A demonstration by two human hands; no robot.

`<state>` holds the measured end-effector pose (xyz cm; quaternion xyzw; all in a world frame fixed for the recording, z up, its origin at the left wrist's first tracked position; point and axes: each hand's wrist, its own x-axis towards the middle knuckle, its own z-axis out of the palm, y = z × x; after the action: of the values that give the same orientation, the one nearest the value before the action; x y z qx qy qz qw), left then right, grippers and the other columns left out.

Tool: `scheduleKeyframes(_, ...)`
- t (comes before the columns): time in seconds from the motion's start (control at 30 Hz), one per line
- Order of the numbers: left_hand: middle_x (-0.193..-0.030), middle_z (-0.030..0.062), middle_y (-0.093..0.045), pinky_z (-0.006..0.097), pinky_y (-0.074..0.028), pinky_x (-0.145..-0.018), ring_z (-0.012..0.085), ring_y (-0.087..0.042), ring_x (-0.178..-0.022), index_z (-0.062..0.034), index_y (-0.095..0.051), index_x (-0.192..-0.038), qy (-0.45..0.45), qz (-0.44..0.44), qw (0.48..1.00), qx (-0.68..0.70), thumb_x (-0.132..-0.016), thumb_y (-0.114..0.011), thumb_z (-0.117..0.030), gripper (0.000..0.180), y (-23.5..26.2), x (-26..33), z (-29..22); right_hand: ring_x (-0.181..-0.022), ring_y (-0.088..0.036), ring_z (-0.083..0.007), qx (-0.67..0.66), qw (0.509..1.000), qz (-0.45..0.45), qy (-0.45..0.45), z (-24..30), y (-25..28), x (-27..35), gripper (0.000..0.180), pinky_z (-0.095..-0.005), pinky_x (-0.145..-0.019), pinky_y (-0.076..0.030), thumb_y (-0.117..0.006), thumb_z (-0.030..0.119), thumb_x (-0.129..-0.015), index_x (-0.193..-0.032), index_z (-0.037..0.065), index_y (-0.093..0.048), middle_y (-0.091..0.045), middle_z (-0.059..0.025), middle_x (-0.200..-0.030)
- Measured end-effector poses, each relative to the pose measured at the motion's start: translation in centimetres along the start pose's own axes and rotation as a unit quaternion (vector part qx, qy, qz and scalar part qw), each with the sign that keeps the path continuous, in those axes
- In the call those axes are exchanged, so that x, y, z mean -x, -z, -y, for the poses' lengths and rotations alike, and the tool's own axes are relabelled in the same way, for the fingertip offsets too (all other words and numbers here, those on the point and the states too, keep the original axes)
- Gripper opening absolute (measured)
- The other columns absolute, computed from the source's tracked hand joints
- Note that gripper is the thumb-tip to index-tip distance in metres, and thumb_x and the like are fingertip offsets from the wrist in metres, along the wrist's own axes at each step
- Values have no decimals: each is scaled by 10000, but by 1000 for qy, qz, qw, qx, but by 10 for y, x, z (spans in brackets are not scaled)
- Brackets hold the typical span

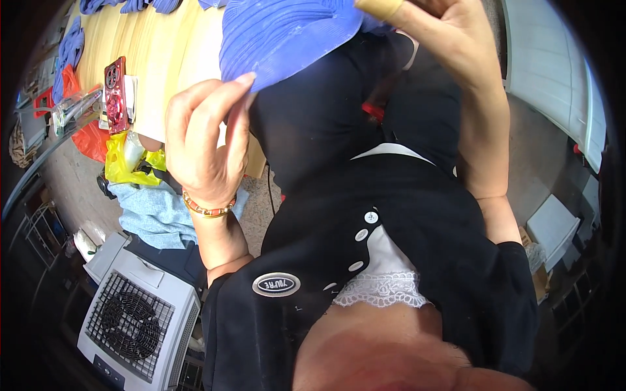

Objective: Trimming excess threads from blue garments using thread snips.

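Note:
A blue ribbed knit piece [287,49] spreads over the table's near edge and hangs by my lap. My left hand [207,133] is closed in a pinch at its lower left corner, thumb and forefinger meeting on the hem. A red-and-gold bracelet circles that wrist. My right hand [443,32] is raised at the upper right, beside the cloth's right end. One of its fingers has a yellowish wrap [381,8] on it. The upper picture edge cuts off its other fingertips, so its grip is hidden.
More blue knit pieces [147,5] lie along the far side of the light wooden table [166,49]. A red phone [116,94] stands at its left edge. Below are a yellow bag [124,163], light-blue cloth [153,212] and a grey fan unit [140,316]. A white panel [554,58] borders the right.

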<state>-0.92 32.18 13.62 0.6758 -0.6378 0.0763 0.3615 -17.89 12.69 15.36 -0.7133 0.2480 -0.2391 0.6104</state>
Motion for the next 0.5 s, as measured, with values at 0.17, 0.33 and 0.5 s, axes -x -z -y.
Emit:
scheduleKeyframes(0.17,-832,90,-603,287,-491,-639,194,-597,-741,-40,-706,-969,9,15,1000,6,-638,-708,116,366,12,14,4,-629,-460,-2,-18,999,31,23,-15,-11,2,206,-173,-525,-346,-733,34,-796,-981,-33,-673,-573,41,-767)
scheduleKeyframes(0.33,-835,94,-601,273,-491,-622,183,-604,-733,-33,-710,-977,22,0,1000,9,-609,-653,159,419,18,22,6,-618,-489,-14,-9,1000,28,-5,-17,-11,7,156,-178,-527,-362,-695,-4,-811,-963,-41,-682,-599,13,-793)
scheduleKeyframes(0.5,-841,99,-605,274,-495,-634,186,-612,-741,-31,-710,-968,26,-49,998,-8,-637,-653,161,386,22,21,14,-664,-508,-43,-141,985,-10,-102,15,-4,26,285,-165,-581,-367,-691,-41,-762,-1044,-67,-654,-594,-41,-880)
